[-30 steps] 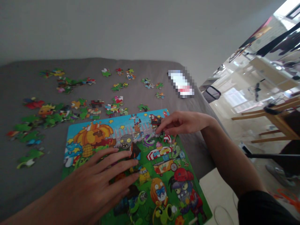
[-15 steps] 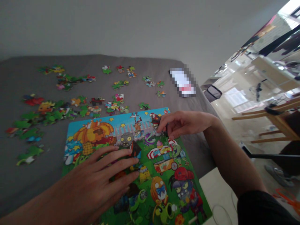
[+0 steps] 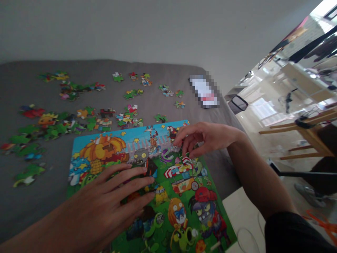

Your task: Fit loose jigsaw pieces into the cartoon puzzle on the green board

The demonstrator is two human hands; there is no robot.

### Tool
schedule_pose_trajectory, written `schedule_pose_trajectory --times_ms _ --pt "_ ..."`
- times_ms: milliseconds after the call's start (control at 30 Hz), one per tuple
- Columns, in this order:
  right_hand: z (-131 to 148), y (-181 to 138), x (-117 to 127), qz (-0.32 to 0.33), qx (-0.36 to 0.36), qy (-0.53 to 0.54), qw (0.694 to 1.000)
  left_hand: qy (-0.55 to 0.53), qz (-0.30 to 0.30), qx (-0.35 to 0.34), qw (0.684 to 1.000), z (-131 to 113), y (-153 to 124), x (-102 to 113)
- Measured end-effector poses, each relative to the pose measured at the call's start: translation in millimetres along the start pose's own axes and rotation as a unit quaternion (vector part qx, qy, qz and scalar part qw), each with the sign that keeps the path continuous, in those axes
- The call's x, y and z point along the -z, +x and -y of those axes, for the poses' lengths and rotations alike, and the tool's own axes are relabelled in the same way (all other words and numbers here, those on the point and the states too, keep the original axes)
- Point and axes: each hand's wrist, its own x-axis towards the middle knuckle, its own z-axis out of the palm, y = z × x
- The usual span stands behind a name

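Note:
A cartoon jigsaw puzzle (image 3: 181, 207) lies before me, its picture mostly filled, with zombies, plants and a food cart. My left hand (image 3: 116, 196) rests flat on its left half with fingers spread, covering part of the picture. Over the upper right part, my right hand (image 3: 198, 140) is bent at the wrist with curled fingers. A puzzle piece with red and white stripes (image 3: 187, 161) sits at its fingertips, slightly tilted above the cart; the fingers hide part of it.
Many loose puzzle pieces (image 3: 64, 124) are scattered over the grey cloth (image 3: 155, 100) beyond and left of the puzzle. A phone (image 3: 204, 90) lies near the far right edge. A wall stands behind. Wooden chair legs (image 3: 302, 124) and the floor show at right.
The striped piece has shifted left and lifted at my right fingertips, now covering some of the ice cream picture. My left hand stays in place on the puzzle.

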Motion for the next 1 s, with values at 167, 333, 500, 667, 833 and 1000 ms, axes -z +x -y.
schedule_pose_trajectory --times_ms 167,333,500,667,833,1000 --pt "-0.6 5.9 -1.3 -0.041 -0.017 0.045 0.998 0.004 -0.001 0.005 1.000 1.4 1.6 0.2" --pt "-0.6 16.8 -16.9 -0.061 -0.006 0.032 0.998 0.025 0.006 -0.025 0.999 0.8 9.5 7.4" --pt "-1.2 30.8 -41.0 -0.051 0.039 -0.051 0.997 0.016 -0.014 0.002 1.000 -2.2 15.0 11.0" --pt "-1.6 38.2 -51.4 -0.061 0.106 -0.115 0.986 0.033 -0.001 -0.023 0.999 -2.1 15.8 14.2" --pt "5.5 32.5 -46.3 -0.097 0.164 -0.268 0.944 0.012 0.005 -0.001 1.000 -2.8 11.5 12.4" --pt "7.1 31.2 -49.2 -0.011 0.194 -0.361 0.912 0.009 0.007 0.003 1.000 -4.2 11.7 12.1"
